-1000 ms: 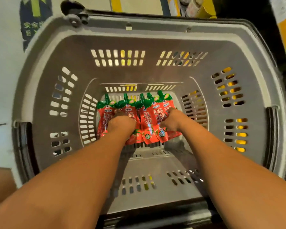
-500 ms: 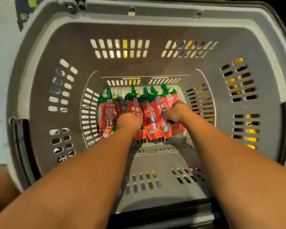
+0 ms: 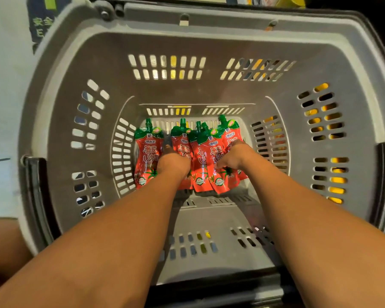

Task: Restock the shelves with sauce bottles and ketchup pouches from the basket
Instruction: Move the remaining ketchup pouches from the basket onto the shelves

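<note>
Head view: two hands among ketchup pouches at the far end of a grey basket floor.

Grey slotted basket (image 3: pixel 93 52), rim cut off at the near edge; black handle (image 3: pixel 35 196) lies along its left rim. Red ketchup pouches (image 3: pixel 211 165) with green spouts lie overlapped on the floor's far end; one separate pouch (image 3: pixel 146 156) lies at the left. Left hand (image 3: pixel 172 165) covers a pouch, its fingers hidden beneath, grip impossible to tell. Right hand (image 3: pixel 233 157) has fingers curled around the overlapped pouches. Pale floor (image 3: pixel 2 96) and a dark printed sign (image 3: pixel 42 21) show past the left rim, blurred; yellow shows through the right wall slots.
</note>
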Tool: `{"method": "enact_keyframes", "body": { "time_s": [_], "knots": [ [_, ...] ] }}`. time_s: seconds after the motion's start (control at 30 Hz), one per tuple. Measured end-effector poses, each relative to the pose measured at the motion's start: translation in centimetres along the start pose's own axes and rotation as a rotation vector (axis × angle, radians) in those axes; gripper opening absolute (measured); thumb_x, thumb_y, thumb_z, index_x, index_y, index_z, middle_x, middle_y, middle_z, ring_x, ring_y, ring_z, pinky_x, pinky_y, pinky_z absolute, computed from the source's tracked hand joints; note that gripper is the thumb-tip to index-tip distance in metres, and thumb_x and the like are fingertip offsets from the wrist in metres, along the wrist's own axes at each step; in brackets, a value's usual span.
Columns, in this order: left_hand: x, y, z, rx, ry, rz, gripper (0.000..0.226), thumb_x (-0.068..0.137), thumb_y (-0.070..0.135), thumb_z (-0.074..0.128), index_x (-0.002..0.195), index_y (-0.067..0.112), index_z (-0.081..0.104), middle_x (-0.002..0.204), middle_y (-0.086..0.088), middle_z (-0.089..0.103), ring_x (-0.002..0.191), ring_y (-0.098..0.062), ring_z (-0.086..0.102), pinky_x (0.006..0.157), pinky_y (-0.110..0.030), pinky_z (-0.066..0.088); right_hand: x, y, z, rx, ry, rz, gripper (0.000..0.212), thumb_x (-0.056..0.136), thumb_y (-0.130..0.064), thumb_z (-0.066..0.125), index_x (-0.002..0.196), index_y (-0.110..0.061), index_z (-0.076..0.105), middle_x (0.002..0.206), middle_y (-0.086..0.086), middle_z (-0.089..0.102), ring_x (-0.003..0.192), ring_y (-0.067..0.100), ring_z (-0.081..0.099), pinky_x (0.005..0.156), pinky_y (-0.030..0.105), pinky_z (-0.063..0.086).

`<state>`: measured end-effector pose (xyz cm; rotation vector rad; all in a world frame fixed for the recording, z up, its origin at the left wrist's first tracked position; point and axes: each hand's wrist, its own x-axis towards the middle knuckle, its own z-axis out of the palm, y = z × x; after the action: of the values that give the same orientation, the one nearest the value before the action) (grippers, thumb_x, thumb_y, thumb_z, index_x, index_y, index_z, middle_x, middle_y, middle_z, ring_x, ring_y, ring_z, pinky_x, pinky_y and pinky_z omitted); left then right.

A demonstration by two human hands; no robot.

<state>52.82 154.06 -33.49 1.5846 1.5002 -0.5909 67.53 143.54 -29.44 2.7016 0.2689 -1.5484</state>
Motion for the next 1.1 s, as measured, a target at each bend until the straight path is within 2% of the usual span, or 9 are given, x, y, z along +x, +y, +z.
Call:
{"method": "enact_keyframes", "body": {
  "time_s": [0.2,0.4,0.5,0.63,0.77,0.9,0.97,1.0,1.1],
  "knots": [
    [0.0,-0.2,0.1,-0.024,0.010,0.007,0.040,0.095,0.024,0.058,0.131,0.004,0.057,0.123,-0.019,0.065,0.109,-0.039,0.063,0.085,-0.042,0.054,0.1,0.0,1.4,-0.034,-0.063,-0.003,0.063,0.074,-0.029,0.090,0.127,-0.005,0.063,0.125,0.014,0.066,0.113,0.035,0.065,0.100,0.047,0.055],
    [-0.1,-0.2,0.2,-0.011,0.022,0.039,0.045,0.096,0.022,0.058,0.138,0.005,0.053,0.130,-0.021,0.062,0.117,-0.042,0.060,0.095,-0.047,0.055,0.3,0.1,2.2,0.021,0.003,-0.025,0.083,0.065,-0.030,0.096,0.136,-0.012,0.057,0.128,0.011,0.065,0.116,0.035,0.064,0.102,0.048,0.053],
    [-0.1,-0.2,0.2,-0.020,0.037,0.064,0.053,0.095,0.016,0.058,0.146,0.007,0.046,0.130,-0.021,0.062,0.115,-0.043,0.062,0.092,-0.049,0.057,0.3,-0.1,2.2,-0.005,0.018,-0.042,0.085,0.065,-0.032,0.096,0.137,-0.011,0.057,0.129,0.011,0.065,0.115,0.034,0.064,0.101,0.047,0.054],
    [-0.2,-0.1,0.0,0.052,0.024,0.059,0.048,0.097,0.021,0.059,0.142,0.007,0.049,0.126,-0.020,0.064,0.114,-0.042,0.063,0.088,-0.047,0.055,0.5,-0.4,2.1,0.009,0.028,-0.058,0.080,0.068,-0.025,0.095,0.136,-0.006,0.058,0.128,0.013,0.065,0.114,0.034,0.065,0.096,0.042,0.057],
    [-0.4,0.1,-0.7,0.089,0.063,0.072,0.060,0.096,0.020,0.061,0.151,0.011,0.039,0.128,-0.020,0.063,0.116,-0.043,0.063,0.083,-0.046,0.055,0.5,-0.5,1.8,0.066,0.020,-0.061,0.087,0.068,-0.022,0.096,0.140,-0.003,0.052,0.135,0.018,0.061,0.121,0.037,0.061,0.102,0.047,0.054],
    [-0.8,0.3,-1.7,0.085,0.112,0.077,0.044,0.094,0.027,0.065,0.132,0.006,0.053,0.116,-0.018,0.067,0.106,-0.039,0.066,0.070,-0.039,0.049,-0.2,0.1,1.3,0.110,-0.008,-0.055,0.059,0.068,-0.018,0.094,0.117,-0.001,0.066,0.112,0.017,0.068,0.106,0.036,0.067,0.090,0.045,0.059],
    [-1.3,0.5,-2.3,0.065,0.100,0.083,0.032,0.094,0.027,0.067,0.117,0.005,0.063,0.112,-0.015,0.069,0.101,-0.036,0.067,0.070,-0.038,0.050,-0.9,0.3,0.8,0.104,0.069,-0.076,0.032,0.066,-0.012,0.092,0.081,-0.007,0.064,0.079,0.010,0.063,0.082,0.028,0.064,0.065,0.032,0.054],
    [-1.5,0.5,-2.6,0.045,0.093,0.092,0.030,0.094,0.026,0.067,0.115,0.005,0.064,0.110,-0.015,0.070,0.100,-0.036,0.067,0.071,-0.039,0.051,-1.3,0.4,0.5,0.112,0.099,-0.086,0.032,0.065,-0.010,0.091,0.073,-0.009,0.060,0.072,0.007,0.058,0.075,0.025,0.059,0.057,0.029,0.049],
    [-2.5,0.8,-3.5,0.000,0.101,0.119,0.039,0.092,0.025,0.068,0.124,0.007,0.057,0.114,-0.015,0.068,0.104,-0.039,0.067,0.074,-0.043,0.052,-2.8,0.1,-0.2,0.106,0.146,-0.121,0.035,0.066,-0.008,0.088,0.092,0.003,0.068,0.079,0.010,0.062,0.074,0.023,0.058,0.064,0.033,0.052]
  ]
}}
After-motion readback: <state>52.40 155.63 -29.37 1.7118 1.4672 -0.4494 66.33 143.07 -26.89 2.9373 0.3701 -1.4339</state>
